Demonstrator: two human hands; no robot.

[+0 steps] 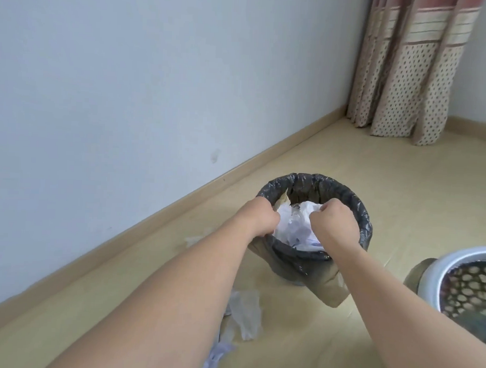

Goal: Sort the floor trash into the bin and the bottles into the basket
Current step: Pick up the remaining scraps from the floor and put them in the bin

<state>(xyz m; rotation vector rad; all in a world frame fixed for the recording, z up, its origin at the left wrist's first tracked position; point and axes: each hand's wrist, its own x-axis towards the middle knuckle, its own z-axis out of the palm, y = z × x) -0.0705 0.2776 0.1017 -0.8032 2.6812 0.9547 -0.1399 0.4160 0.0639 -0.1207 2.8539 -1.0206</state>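
Both hands reach into a bin point(356, 212) lined with a black bag. The left hand point(258, 216) is curled at the near-left rim, the right hand point(335, 221) clenched over white crumpled trash point(292, 227) inside; what each grips is unclear. More plastic scraps point(245, 316) lie on the floor point(401, 184) below the left arm. A white basket point(469, 282) sits to the right.

Both my bare forearms reach forward and down; left hand point(258, 216) and right hand point(334, 222) fisted, knuckles up, close together.
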